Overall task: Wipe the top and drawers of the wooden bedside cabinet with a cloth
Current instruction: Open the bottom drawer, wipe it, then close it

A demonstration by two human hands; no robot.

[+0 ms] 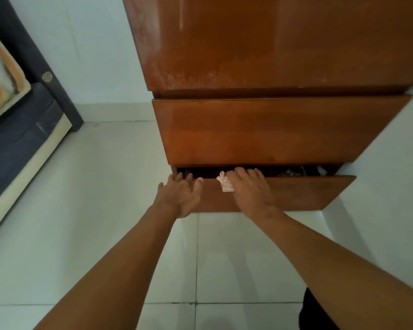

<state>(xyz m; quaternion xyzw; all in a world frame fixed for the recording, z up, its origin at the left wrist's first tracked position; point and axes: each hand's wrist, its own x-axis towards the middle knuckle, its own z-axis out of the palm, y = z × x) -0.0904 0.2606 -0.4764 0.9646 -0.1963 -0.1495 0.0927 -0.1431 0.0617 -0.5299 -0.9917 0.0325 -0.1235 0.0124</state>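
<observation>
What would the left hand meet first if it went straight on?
The left hand touches the top edge of the lower drawer; straight on lies its dark open gap, apparently free; depth unclear.

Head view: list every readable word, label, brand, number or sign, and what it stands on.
None readable.
The wooden cabinet bears no lettering.
The cloth shows only red lines.
The round metal disc on the bed frame is too blurred to tell.

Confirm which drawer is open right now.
The lower drawer: it is pulled out, with a dark gap above its front. The upper drawer shows no gap. The right hand holds the cloth at the lower one's top edge.
</observation>
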